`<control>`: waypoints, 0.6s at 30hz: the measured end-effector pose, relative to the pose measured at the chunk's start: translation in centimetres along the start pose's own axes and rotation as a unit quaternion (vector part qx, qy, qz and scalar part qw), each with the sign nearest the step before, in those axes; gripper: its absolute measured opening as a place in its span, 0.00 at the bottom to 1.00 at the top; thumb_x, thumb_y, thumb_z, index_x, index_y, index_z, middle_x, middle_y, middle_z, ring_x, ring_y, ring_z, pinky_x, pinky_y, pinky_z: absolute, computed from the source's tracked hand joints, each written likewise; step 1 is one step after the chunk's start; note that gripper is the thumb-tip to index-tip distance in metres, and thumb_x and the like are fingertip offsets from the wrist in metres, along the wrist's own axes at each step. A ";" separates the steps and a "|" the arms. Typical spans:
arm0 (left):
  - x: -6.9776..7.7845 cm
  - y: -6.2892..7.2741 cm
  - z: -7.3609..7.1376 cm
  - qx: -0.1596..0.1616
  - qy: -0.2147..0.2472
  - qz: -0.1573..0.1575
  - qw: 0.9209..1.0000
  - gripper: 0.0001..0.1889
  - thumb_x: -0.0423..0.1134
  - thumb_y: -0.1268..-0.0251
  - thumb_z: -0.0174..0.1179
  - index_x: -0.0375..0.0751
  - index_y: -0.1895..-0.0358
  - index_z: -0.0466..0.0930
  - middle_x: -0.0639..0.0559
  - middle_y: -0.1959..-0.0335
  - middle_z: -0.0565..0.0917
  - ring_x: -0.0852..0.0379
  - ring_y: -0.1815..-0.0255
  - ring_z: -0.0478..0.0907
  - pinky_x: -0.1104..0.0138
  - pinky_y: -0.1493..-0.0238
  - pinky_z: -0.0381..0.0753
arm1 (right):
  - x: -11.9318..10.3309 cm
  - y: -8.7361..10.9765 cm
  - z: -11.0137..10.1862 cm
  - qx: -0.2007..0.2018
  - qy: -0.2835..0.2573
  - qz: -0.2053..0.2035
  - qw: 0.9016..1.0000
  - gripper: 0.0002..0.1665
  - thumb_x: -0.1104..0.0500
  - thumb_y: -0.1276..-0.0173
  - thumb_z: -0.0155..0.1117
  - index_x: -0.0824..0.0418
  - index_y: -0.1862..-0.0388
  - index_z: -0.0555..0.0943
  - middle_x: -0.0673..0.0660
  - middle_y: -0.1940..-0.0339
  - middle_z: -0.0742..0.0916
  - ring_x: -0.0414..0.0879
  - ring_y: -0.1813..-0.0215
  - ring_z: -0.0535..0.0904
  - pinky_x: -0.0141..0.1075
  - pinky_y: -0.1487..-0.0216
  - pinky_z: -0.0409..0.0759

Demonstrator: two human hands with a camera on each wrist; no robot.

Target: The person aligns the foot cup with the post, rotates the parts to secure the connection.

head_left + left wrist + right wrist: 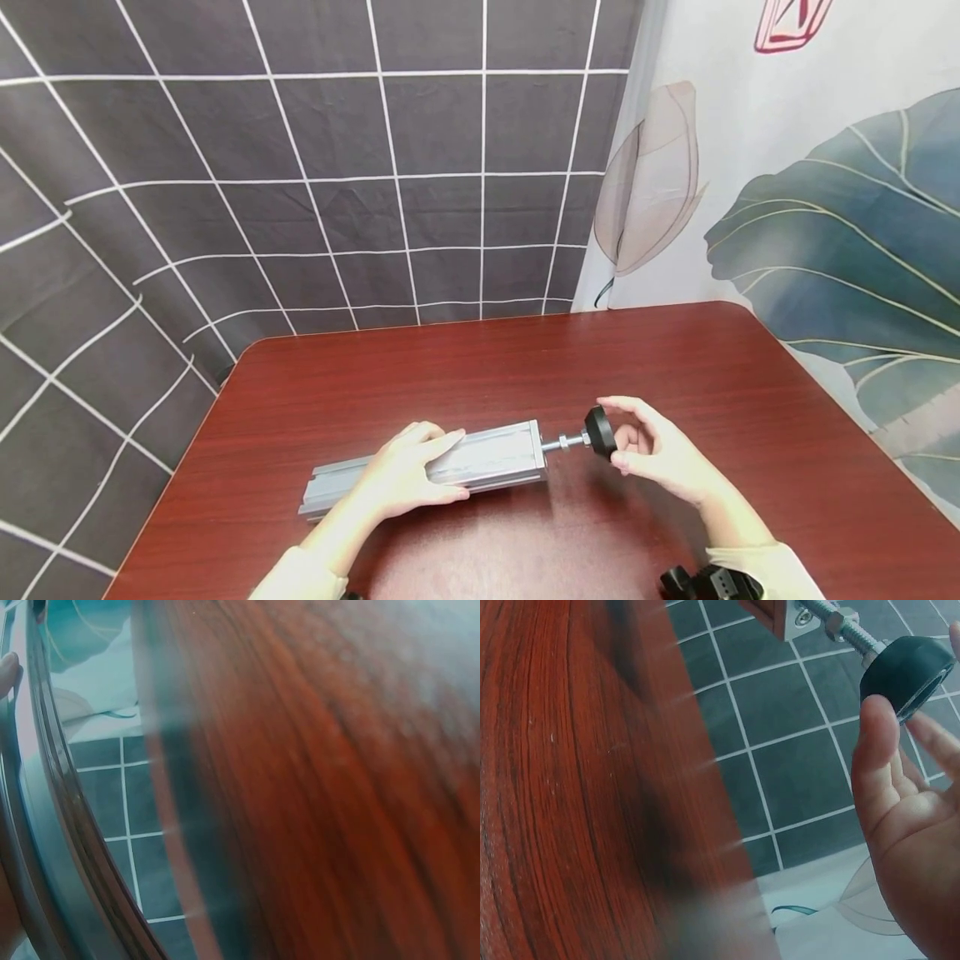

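A silver aluminium profile (pixel 501 454) lies lengthwise on the table, angled slightly up to the right. My left hand (pixel 405 473) grips it across the middle, thumb on the near side and fingers over the top. From its right end plate sticks a threaded rod (pixel 564 442) with nuts (pixel 841 625) on it. A round black levelling foot (pixel 599 432) sits at the rod's outer end. My right hand (pixel 667 450) holds the foot's rim between thumb and fingers; the palm stays apart from it. In the left wrist view the profile (pixel 56 795) runs along the left edge, with most of the hand out of frame.
The red-brown wooden table (pixel 465 367) has rounded far corners. Behind it hangs a dark grey cloth (pixel 435 208) with a white grid. A white curtain (pixel 720 125) with leaf prints hangs at the right. A black wrist device (pixel 712 583) is strapped at the right sleeve.
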State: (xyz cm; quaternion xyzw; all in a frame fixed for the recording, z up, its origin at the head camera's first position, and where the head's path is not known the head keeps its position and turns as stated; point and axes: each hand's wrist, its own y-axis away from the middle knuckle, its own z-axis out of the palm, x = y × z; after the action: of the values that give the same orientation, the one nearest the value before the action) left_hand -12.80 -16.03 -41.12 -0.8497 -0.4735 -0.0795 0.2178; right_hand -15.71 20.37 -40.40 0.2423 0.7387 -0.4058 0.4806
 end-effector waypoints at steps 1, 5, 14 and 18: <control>0.0 0.0 0.0 0.001 0.000 0.000 1.000 0.36 0.62 0.58 0.69 0.50 0.43 0.79 0.61 0.60 0.74 0.61 0.57 0.71 0.64 0.57 0.73 | 0.0 0.1 0.0 -0.003 -0.003 -0.004 1.000 0.40 0.81 0.46 0.59 0.67 0.34 0.62 0.55 0.72 0.77 0.43 0.75 0.75 0.35 0.77 0.74; -0.1 -0.1 0.0 0.004 0.000 -0.004 1.000 0.36 0.61 0.59 0.69 0.50 0.43 0.79 0.61 0.60 0.74 0.61 0.57 0.71 0.63 0.56 0.73 | 0.1 0.1 -0.1 -0.015 -0.005 -0.013 1.000 0.45 0.83 0.49 0.60 0.68 0.31 0.59 0.57 0.72 0.77 0.43 0.74 0.74 0.36 0.79 0.72; 0.1 -0.1 -0.2 -0.004 0.007 -0.006 1.000 0.36 0.62 0.58 0.69 0.50 0.42 0.78 0.60 0.60 0.74 0.61 0.57 0.71 0.63 0.56 0.73 | 0.3 -0.2 -0.1 0.005 0.024 -0.017 1.000 0.37 0.79 0.47 0.62 0.69 0.36 0.65 0.52 0.56 0.78 0.42 0.66 0.76 0.31 0.69 0.76; 0.1 -0.2 -0.2 -0.007 0.005 -0.005 1.000 0.36 0.62 0.58 0.69 0.51 0.42 0.78 0.61 0.59 0.74 0.61 0.56 0.71 0.63 0.56 0.73 | 0.4 -0.3 0.0 -0.006 -0.035 -0.027 0.999 0.33 0.79 0.44 0.60 0.69 0.38 0.66 0.53 0.53 0.79 0.44 0.60 0.79 0.30 0.61 0.78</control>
State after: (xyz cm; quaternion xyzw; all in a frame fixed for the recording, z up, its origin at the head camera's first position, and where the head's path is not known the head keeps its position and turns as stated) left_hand -12.85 -15.95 -40.81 -0.8483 -0.4762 -0.0880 0.2142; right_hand -16.10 20.20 -40.61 0.2047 0.7301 -0.4224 0.4966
